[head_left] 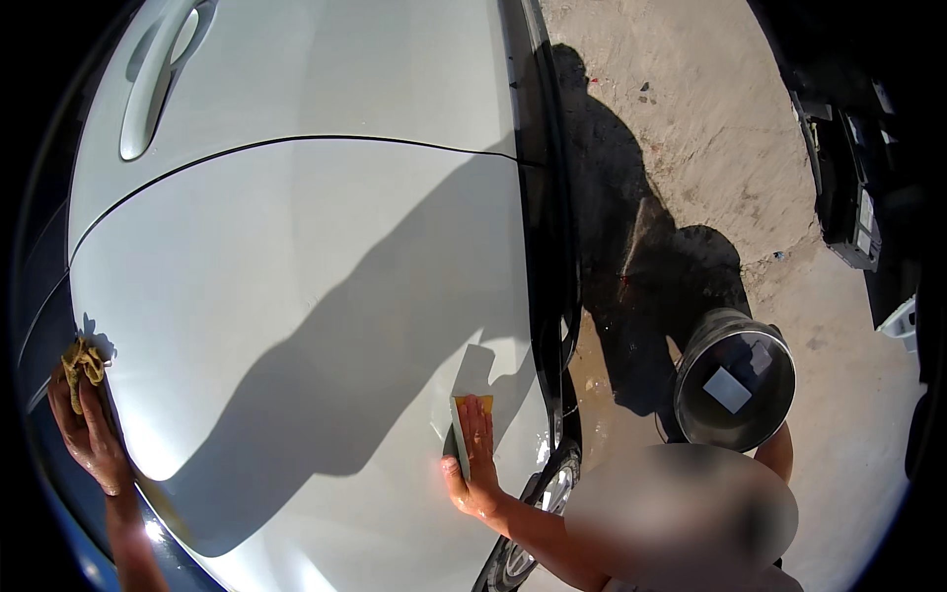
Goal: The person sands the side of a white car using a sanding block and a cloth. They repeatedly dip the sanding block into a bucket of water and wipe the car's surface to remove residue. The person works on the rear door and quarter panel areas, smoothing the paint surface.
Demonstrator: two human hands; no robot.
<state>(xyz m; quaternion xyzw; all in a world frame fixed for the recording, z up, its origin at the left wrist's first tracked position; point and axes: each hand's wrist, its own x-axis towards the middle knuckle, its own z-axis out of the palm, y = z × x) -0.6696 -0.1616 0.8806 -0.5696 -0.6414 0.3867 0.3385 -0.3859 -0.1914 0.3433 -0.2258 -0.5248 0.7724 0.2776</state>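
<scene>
At the far left, my left hand (91, 434) rests by the edge of the silver-white car panel (197, 257). Its fingers are bent around a crumpled yellow-brown cloth (83, 363). My left forearm comes up from the lower left. I do not see my right hand. A co-worker's hand (478, 474), at the end of an arm from the lower right, presses a flat pale-and-yellow pad (460, 419) against the same panel.
A metal bucket (689, 407) with a pale rectangle inside stands on the concrete ground (681, 59), beside the co-worker (681, 513). A wheel (523, 553) shows below the panel. The door handle (148, 89) is at top left. Dark objects (853, 197) sit at the right. Shadows cross panel and ground.
</scene>
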